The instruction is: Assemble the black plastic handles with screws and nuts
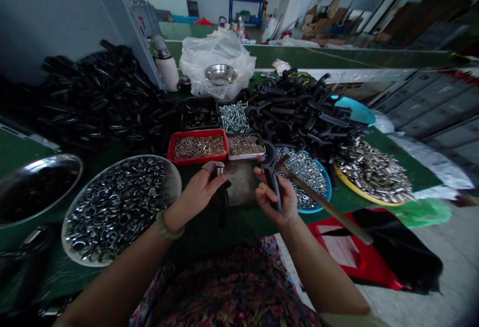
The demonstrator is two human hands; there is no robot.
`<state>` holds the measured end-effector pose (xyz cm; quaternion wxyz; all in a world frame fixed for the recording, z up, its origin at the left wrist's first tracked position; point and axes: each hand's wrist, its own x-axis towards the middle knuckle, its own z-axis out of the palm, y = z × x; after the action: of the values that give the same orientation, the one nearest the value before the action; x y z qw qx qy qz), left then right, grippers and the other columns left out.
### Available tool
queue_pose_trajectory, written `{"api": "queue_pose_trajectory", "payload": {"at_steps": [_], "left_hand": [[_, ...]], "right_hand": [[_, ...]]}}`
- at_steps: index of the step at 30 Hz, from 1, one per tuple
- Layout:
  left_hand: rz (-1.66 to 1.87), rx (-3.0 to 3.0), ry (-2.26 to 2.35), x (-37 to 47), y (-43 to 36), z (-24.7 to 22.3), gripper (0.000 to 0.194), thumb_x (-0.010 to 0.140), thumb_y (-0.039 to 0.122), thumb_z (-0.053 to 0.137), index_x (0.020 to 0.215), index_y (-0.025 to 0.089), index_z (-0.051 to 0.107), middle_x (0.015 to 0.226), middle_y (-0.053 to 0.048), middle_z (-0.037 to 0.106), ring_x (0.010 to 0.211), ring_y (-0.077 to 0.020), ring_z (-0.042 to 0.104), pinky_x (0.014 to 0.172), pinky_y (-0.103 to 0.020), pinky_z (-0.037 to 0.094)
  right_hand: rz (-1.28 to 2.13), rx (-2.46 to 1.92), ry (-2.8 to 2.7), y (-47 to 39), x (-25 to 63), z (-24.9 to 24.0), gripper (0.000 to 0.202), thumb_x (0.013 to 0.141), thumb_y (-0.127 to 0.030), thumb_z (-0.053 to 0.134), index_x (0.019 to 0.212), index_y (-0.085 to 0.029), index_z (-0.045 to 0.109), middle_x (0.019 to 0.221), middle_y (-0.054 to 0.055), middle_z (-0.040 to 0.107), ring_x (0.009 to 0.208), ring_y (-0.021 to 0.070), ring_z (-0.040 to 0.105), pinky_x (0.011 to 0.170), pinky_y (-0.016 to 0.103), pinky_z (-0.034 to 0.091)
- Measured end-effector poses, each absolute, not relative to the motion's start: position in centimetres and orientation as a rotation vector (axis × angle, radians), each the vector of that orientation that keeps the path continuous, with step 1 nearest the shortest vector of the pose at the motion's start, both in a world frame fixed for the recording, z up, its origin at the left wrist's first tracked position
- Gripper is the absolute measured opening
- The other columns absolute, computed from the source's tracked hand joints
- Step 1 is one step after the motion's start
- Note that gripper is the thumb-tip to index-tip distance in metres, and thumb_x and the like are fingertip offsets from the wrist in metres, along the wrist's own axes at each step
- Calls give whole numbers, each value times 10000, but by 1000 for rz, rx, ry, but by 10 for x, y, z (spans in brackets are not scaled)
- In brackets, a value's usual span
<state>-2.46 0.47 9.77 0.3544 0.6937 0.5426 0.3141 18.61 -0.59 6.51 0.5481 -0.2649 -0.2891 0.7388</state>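
Head view shows both hands raised over the near edge of a green desk point(406, 160). The left hand point(200, 192) is closed around a black curved piece point(223, 207), whose silver ribbed end point(220, 168) points up between thumb and fingers. The right hand point(282, 202) grips a black hooked part point(272, 172) by its shank, fingers wrapped round it and the open hook upward. The two pieces are apart, on either side of a bare metal plate point(241, 184).

Just beside the right hand, a wooden-handled hammer point(325, 202) slants across a blue tray point(327, 194) of small shiny fittings; whether the hand touches it, I cannot tell. Behind the plate sit a red tray point(198, 160) of coppery pins and a white tray point(245, 157) of small fasteners. A large round tray point(172, 173) of metal rings lies near the left forearm. Farther right, a yellow tray point(350, 187) carries silver cylinders, and a heap of black parts point(299, 110) rises behind the blue tray.
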Motion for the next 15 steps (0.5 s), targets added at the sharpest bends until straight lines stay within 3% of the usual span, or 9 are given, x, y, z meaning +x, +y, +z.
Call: {"api": "queue_pose_trajectory", "payload": {"at_steps": [2, 5, 7, 10, 13, 15], "left_hand": [[805, 1778, 1391, -28, 4, 96, 221, 910, 384, 458, 938, 186, 554, 826, -15, 619, 756, -172, 570, 747, -292, 463], [798, 1769, 1373, -32, 2, 94, 233, 913, 393, 449, 947, 188, 555, 847, -18, 615, 776, -179, 568, 763, -300, 461], [794, 1770, 1372, -32, 1, 92, 220, 913, 382, 449, 947, 191, 555, 852, -16, 614, 785, -179, 570, 771, -299, 458], [805, 1782, 1351, -33, 0, 91, 194, 910, 358, 464, 977, 198, 551, 876, -11, 619, 817, -175, 575, 781, -289, 452], [797, 1803, 1330, -33, -2, 93, 175, 901, 343, 492, 991, 204, 551, 890, -4, 623, 818, -168, 577, 768, -278, 451], [774, 1824, 1323, -32, -4, 94, 177, 897, 342, 505, 998, 205, 555, 895, -2, 627, 810, -165, 579, 757, -276, 452]], "right_hand": [[1771, -609, -812, -11, 180, 70, 372, 775, -512, 651, 1072, -300, 577, 990, -21, 609, 440, 26, 389, 605, 289, 517], [1737, -641, -1013, -12, 174, 68, 363, 741, -444, 726, 1007, -277, 544, 873, -39, 558, 476, 51, 480, 570, 286, 503], [1690, -702, -1128, -13, 171, 64, 362, 750, -460, 720, 970, -257, 517, 834, -41, 536, 458, 51, 474, 464, 236, 445], [1632, -828, -1282, -15, 167, 64, 414, 794, -607, 604, 952, -243, 485, 737, -52, 500, 407, 55, 438, 345, 192, 333], [1549, -998, -1332, -17, 162, 73, 418, 865, -631, 469, 859, -214, 497, 695, -44, 492, 446, 75, 493, 376, 203, 395], [1555, -1082, -1310, -15, 158, 82, 399, 861, -600, 501, 807, -205, 497, 691, -42, 501, 480, 85, 527, 411, 213, 442]]}}
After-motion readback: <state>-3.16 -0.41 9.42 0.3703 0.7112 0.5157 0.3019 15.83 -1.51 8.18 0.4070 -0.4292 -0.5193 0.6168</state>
